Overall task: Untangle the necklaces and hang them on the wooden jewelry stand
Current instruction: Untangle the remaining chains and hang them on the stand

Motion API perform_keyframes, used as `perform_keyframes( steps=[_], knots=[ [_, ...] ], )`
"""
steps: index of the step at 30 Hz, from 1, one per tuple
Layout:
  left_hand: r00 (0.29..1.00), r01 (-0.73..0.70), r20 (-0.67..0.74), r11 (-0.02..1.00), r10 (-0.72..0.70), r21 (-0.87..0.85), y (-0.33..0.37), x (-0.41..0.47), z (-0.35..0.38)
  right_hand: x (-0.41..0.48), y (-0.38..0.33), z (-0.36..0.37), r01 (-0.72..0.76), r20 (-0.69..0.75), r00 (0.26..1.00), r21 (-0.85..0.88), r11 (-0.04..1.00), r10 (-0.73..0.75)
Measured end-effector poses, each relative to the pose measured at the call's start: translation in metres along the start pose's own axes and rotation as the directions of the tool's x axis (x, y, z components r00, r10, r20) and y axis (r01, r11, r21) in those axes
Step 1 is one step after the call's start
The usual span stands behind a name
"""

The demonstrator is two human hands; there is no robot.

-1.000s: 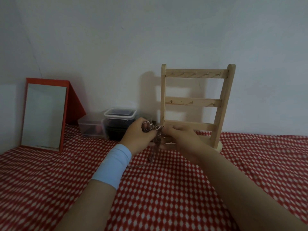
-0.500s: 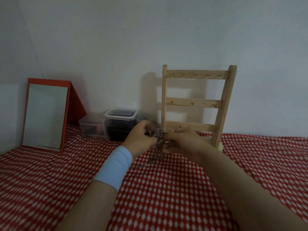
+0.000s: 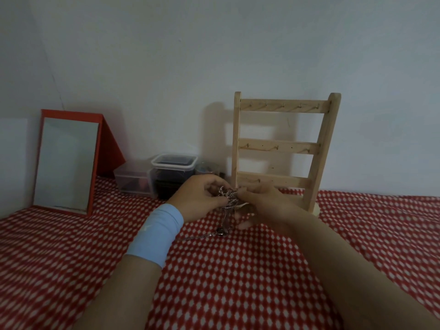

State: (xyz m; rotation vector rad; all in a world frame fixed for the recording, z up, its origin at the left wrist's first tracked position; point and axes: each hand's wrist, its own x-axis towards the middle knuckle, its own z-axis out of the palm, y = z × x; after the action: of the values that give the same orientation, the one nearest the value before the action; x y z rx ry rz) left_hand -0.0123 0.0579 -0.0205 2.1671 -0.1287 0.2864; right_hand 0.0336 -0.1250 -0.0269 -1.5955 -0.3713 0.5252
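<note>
A tangled clump of silver necklaces [image 3: 229,198] is pinched between my left hand [image 3: 199,200] and my right hand [image 3: 264,206], just above the red checked cloth [image 3: 238,282]. One chain hangs down from the clump to a small round pendant [image 3: 221,232], and its tail trails left across the cloth. Right behind my hands stands the wooden jewelry stand [image 3: 282,148], upright against the wall, with three hook rails that carry nothing. A light blue band wraps my left wrist.
A red-framed mirror [image 3: 65,163] leans at the left by the wall. Clear plastic boxes [image 3: 164,175] with dark contents sit between the mirror and the stand. The pale wall rises right behind everything.
Both hands have sunk slightly toward the cloth with the clump. More chain hangs down now, and the pendant with its trailing chain rests on the cloth.
</note>
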Motion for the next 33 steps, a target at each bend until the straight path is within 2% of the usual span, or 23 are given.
perform_keyframes(
  steps=[2,4,7,11,14,18,21,23,25,28,31,33],
  knots=[
    [0.999,-0.028,0.018,0.999,0.029,-0.027,0.0,-0.002,-0.001,0.001,0.0,0.001,-0.091,0.018,0.996,0.072,0.993,0.089],
    [0.999,-0.035,0.028,0.998,0.037,-0.05,-0.002,-0.003,0.0,0.003,0.0,0.002,-0.143,0.011,0.99,0.064,0.988,0.142],
    [0.999,-0.001,0.032,0.998,0.003,-0.068,-0.006,-0.002,0.007,0.005,0.004,0.0,-0.178,-0.027,0.984,-0.073,0.981,0.177],
    [0.994,0.091,-0.036,0.961,-0.104,-0.26,-0.012,-0.001,0.011,0.001,0.0,-0.009,-0.194,0.024,0.979,-0.219,0.956,0.204],
    [0.987,0.103,-0.086,0.945,-0.136,-0.311,-0.012,0.0,0.019,0.0,-0.003,-0.008,-0.25,0.075,0.961,-0.18,0.951,0.267],
    [0.978,-0.024,-0.204,0.96,-0.035,-0.278,-0.007,0.004,0.027,0.001,-0.004,-0.005,-0.348,0.128,0.928,-0.047,0.936,0.351],
    [0.967,-0.103,-0.25,0.964,0.04,-0.244,-0.004,0.004,0.024,0.003,-0.007,-0.009,-0.314,0.121,0.947,0.144,0.939,0.298],
    [0.973,-0.117,-0.222,0.965,0.064,-0.235,-0.002,0.003,0.02,0.006,-0.007,-0.012,-0.288,0.106,0.957,0.236,0.928,0.27],
    [0.981,-0.125,-0.168,0.975,0.094,-0.185,-0.002,0.002,0.018,0.007,-0.006,-0.013,-0.258,0.081,0.966,0.261,0.93,0.245],
    [0.982,-0.14,-0.13,0.99,0.136,-0.016,-0.006,0.002,0.02,0.007,-0.008,-0.016,-0.183,0.067,0.983,0.305,0.935,0.171],
    [0.98,-0.105,-0.168,0.995,0.104,0.005,-0.008,0.001,0.024,0.007,-0.009,-0.014,-0.051,0.031,0.999,0.293,0.955,0.044],
    [0.98,-0.065,-0.187,0.998,0.065,0.006,-0.008,0.002,0.025,0.005,-0.007,-0.009,0.04,-0.016,0.999,0.143,0.989,-0.038]
  ],
)
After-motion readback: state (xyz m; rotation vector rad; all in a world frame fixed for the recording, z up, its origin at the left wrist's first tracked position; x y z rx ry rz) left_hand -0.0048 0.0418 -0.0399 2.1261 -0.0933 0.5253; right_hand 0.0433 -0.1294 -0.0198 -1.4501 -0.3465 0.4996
